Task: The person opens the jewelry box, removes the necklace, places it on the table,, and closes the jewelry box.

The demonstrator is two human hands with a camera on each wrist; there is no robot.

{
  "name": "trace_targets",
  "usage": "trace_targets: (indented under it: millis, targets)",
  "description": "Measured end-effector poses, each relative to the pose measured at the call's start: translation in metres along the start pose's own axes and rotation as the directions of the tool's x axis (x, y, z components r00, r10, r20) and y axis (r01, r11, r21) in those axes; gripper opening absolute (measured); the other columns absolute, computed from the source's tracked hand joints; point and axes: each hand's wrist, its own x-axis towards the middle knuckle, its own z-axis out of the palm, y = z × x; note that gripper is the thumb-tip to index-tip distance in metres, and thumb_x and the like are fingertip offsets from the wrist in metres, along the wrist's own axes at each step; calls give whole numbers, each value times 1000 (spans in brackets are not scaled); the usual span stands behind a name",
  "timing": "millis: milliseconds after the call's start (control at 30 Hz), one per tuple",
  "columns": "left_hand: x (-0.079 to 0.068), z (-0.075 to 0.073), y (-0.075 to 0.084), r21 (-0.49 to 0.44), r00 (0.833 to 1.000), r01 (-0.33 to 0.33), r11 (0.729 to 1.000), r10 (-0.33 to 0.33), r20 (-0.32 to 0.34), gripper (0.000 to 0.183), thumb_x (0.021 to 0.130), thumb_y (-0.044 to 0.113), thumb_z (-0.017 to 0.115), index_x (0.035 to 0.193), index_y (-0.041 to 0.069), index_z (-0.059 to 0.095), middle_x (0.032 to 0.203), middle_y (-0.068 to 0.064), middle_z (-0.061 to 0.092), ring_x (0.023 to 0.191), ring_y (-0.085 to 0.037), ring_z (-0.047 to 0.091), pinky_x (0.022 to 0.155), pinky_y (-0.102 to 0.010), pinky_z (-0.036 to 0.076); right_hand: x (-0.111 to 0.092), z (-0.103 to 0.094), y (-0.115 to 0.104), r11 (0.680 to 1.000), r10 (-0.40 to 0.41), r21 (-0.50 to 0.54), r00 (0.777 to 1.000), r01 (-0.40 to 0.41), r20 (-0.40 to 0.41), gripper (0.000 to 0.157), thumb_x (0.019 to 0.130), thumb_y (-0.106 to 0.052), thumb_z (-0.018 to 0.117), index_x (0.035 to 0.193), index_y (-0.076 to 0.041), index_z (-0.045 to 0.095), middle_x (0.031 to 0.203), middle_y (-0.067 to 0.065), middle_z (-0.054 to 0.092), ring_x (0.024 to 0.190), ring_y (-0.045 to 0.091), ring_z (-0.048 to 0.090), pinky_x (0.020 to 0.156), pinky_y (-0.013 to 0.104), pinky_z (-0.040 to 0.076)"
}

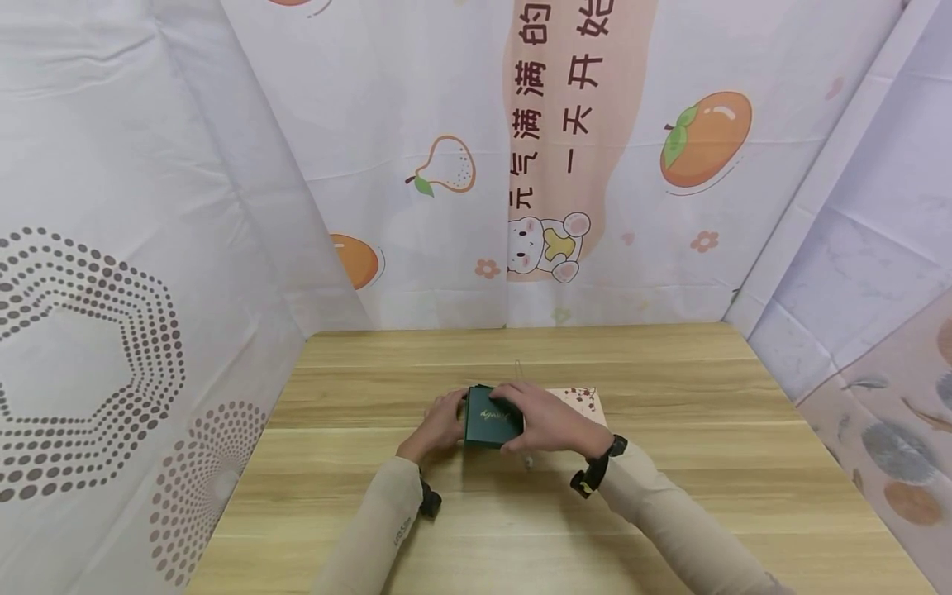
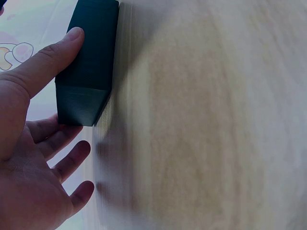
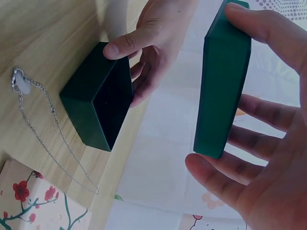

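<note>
A dark green box base (image 3: 79,112) stands on the wooden table with its dark inside showing in the right wrist view. My left hand (image 1: 440,426) grips it, the thumb on one side and fingers at the other. Above it, my right hand (image 1: 549,420) holds the matching lid (image 1: 492,420), which bears gold lettering. In the right wrist view the lid is lifted apart from the base, thumb on one edge and fingers on the opposite one. A silver chain necklace (image 3: 52,110) with a round pendant (image 3: 21,82) lies beside the base.
A cream box or card with red blossoms (image 1: 586,402) lies on the table, partly behind my right hand. The wood-grain table (image 1: 372,512) meets a printed fabric curtain (image 1: 416,248) at its back edge, and white fabric hangs along both sides.
</note>
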Motion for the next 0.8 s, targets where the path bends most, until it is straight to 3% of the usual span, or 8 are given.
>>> trace_targets:
  millis: [333,533,800]
  targets:
    - [-1,1,-1,-9,1000,-3,1000,3,0,73,81,16,77,145,9,43,141,-13,52,128,-34,41,101,-61,28,6,-2,6,999,45,29,999,-46,27,76,72,-34,86,136,-16,51,137,7,52,120,22,52,96,40,48]
    - [-1,1,0,-19,1000,5,1000,-5,2,88,69,32,89,143,14,45,140,-11,53,116,-29,44,95,-53,30,13,-2,13,996,73,39,996,-75,42,78,71,-33,87,137,-15,50,142,10,49,123,29,51,97,46,47]
    - [0,-1,2,1,1000,9,1000,-9,10,93,70,35,88,147,16,41,142,-9,53,117,-29,44,97,-52,30,21,1,25,993,109,33,991,-112,73,77,72,-29,87,138,-16,50,141,11,50,121,30,52,94,46,48]
